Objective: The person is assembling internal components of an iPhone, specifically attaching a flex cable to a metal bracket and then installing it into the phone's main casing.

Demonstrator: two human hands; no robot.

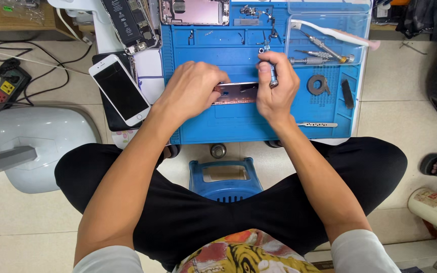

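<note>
An opened rose-gold phone housing (236, 93) lies on the blue repair mat (238, 124). My left hand (190, 88) presses on its left end and holds it steady. My right hand (277, 86) is closed around a small silver screwdriver (271, 76), held upright over the housing's right end. The part of the housing under my hands is hidden.
A white phone (119, 89) lies left of the mat, beside two opened phones (130, 23) (194, 11). A clear tray (327, 30) holds screwdrivers and a toothbrush. Tape roll (318, 84), tweezers (318, 124), blue stool (223, 178), power strip (3, 90), fan base (41, 139).
</note>
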